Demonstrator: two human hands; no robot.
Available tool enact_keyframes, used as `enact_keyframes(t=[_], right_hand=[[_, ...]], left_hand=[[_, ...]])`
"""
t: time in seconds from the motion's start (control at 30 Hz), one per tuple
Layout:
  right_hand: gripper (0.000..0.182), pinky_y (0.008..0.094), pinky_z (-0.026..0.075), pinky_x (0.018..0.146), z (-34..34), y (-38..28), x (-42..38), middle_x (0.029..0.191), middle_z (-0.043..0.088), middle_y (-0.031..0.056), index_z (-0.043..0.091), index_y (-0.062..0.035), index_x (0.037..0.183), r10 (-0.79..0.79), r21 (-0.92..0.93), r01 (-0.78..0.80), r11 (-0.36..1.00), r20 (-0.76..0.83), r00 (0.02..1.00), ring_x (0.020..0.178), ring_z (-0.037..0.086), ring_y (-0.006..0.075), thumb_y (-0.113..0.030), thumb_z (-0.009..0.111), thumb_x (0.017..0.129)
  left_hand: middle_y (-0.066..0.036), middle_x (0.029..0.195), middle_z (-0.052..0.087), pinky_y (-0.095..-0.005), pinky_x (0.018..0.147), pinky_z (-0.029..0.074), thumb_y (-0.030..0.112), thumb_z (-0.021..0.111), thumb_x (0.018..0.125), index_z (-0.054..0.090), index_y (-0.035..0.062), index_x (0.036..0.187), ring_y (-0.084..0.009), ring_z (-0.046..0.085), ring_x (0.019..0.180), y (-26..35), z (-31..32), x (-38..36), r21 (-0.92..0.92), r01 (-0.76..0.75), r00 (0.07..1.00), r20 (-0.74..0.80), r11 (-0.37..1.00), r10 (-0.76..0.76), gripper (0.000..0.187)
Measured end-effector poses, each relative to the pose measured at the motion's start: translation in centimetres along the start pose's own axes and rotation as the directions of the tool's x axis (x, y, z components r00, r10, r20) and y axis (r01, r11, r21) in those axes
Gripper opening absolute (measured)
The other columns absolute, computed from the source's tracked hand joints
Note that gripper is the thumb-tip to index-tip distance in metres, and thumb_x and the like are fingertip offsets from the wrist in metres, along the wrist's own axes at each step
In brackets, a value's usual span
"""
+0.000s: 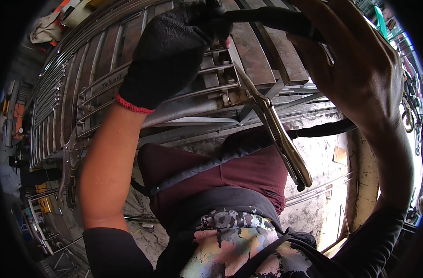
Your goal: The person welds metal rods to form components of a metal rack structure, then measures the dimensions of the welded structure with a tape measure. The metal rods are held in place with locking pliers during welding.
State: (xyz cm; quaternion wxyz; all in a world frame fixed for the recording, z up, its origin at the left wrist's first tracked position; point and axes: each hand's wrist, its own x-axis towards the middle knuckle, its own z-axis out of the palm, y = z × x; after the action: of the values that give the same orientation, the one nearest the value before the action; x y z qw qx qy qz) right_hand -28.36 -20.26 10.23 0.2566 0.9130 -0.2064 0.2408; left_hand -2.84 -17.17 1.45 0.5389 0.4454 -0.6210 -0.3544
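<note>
My left hand [174, 53], in a black glove with a red cuff, is closed around one end of a black handle [271, 17] at the top centre. Bare, my right hand [355, 60] holds the other end, with fingers on both sides of it. Below my left hand lies a welded metal frame [188, 111] of rods and a tube, with handwriting on one bar. Locking pliers [278, 134] are clamped at its right end and hang toward my lap. A second pair [71, 171] hangs at its left end. My glove hides part of the frame.
The slatted metal bench [253, 55] carries the frame, with a row of thin rods [49, 102] at its left. A black cable [325, 129] crosses near my right forearm. A cloth [47, 28] and tools lie at the far left. Steel bars reach beneath the bench.
</note>
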Motion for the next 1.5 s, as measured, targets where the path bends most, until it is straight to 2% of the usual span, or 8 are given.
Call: enact_keyframes(t=[0.17,0.33,0.5,1.03,1.07,1.13,1.23,1.5], right_hand=[[0.041,0.0294,0.033,0.037,0.8,-0.5,-0.4,0.072,0.047,0.0008,0.072,-0.0027,0.129,-0.11,-0.254,0.101,0.962,-0.02,0.994,0.051,0.043,0.0082,-0.026,0.08,0.097],[0.04,0.0296,0.034,0.038,1.6,-0.8,-0.6,0.073,0.047,0.0013,0.072,-0.0029,0.128,-0.125,-0.298,0.097,0.95,-0.078,0.989,0.052,0.044,0.0083,-0.027,0.079,0.097],[0.041,0.0302,0.036,0.037,-0.5,-0.4,0.3,0.073,0.047,0.001,0.071,-0.0025,0.128,-0.007,-0.058,0.011,0.998,0.075,0.997,0.052,0.044,0.0081,-0.029,0.079,0.097],[0.042,0.031,0.037,0.037,1.1,-0.5,-0.5,0.073,0.048,0.002,0.071,-0.0035,0.13,-0.077,-0.252,0.065,0.966,-0.04,0.996,0.051,0.046,0.0105,-0.027,0.079,0.097],[0.042,0.0312,0.037,0.037,1.0,-0.4,-0.4,0.073,0.048,0.0022,0.07,-0.0035,0.131,-0.068,-0.221,0.061,0.973,-0.024,0.997,0.051,0.046,0.0108,-0.027,0.079,0.097],[0.042,0.0314,0.038,0.038,0.2,-0.2,0.1,0.074,0.049,0.0025,0.07,-0.0034,0.131,-0.042,-0.125,0.044,0.991,0.018,0.999,0.052,0.047,0.0111,-0.027,0.079,0.097],[0.042,0.0316,0.039,0.039,0.3,-1.0,0.2,0.075,0.049,0.0027,0.07,-0.003,0.13,-0.042,-0.195,0.039,0.98,-0.009,0.999,0.053,0.047,0.0112,-0.027,0.08,0.096],[0.04,0.0318,0.044,0.041,0.9,-1.6,-0.1,0.078,0.053,0.0046,0.072,-0.0022,0.127,-0.029,-0.271,0.017,0.962,-0.042,0.999,0.055,0.052,0.0111,-0.021,0.083,0.093]], left_hand=[[-0.004,0.096,0.074,-0.0321,0.091,0.05,0.023,0.063,0.11,0.077,0.003,0.097,-0.0138,0.066,0.092,0.0,-1.1,0.5,0.418,-0.228,0.972,0.156,0.879,0.178,0.028],[-0.001,0.102,0.07,-0.0234,0.082,0.053,0.003,0.074,0.1,0.067,0.0004,0.116,-0.0088,0.065,0.091,-2.7,-0.8,1.2,-0.359,0.093,0.996,0.017,0.929,-0.093,0.017],[-0.002,0.102,0.071,-0.0241,0.082,0.053,0.0,0.072,0.101,0.068,0.0001,0.117,-0.0093,0.065,0.091,-2.0,-0.5,1.0,-0.194,0.079,0.996,-0.022,0.978,-0.084,0.017],[0.0,0.098,0.071,-0.0239,0.082,0.053,0.008,0.072,0.103,0.067,0.0005,0.116,-0.0085,0.066,0.09,-2.2,-0.9,1.0,-0.088,0.031,0.999,0.015,0.996,-0.03,0.016],[-0.004,0.102,0.074,-0.0287,0.084,0.055,0.008,0.069,0.102,0.071,0.004,0.116,-0.0153,0.069,0.091,-2.3,-1.4,1.0,0.262,-0.241,0.97,0.056,0.935,0.235,0.014],[-0.011,0.109,0.078,-0.0383,0.089,0.059,0.008,0.063,0.101,0.077,0.0111,0.115,-0.0289,0.075,0.095,-2.3,-2.5,1.1,0.731,-0.612,0.728,0.372,0.302,0.575,0.021],[0.0,0.098,0.071,-0.0243,0.081,0.053,0.008,0.072,0.103,0.068,0.0008,0.116,-0.008,0.065,0.09,-1.7,-0.8,0.9,-0.045,0.051,0.999,0.007,0.998,-0.05,0.015],[0.001,0.1,0.07,-0.0222,0.082,0.052,0.014,0.073,0.104,0.068,0.0023,0.12,-0.0065,0.063,0.091,0.2,-0.5,0.2,-0.004,0.131,0.991,-0.011,0.991,-0.131,0.021]])
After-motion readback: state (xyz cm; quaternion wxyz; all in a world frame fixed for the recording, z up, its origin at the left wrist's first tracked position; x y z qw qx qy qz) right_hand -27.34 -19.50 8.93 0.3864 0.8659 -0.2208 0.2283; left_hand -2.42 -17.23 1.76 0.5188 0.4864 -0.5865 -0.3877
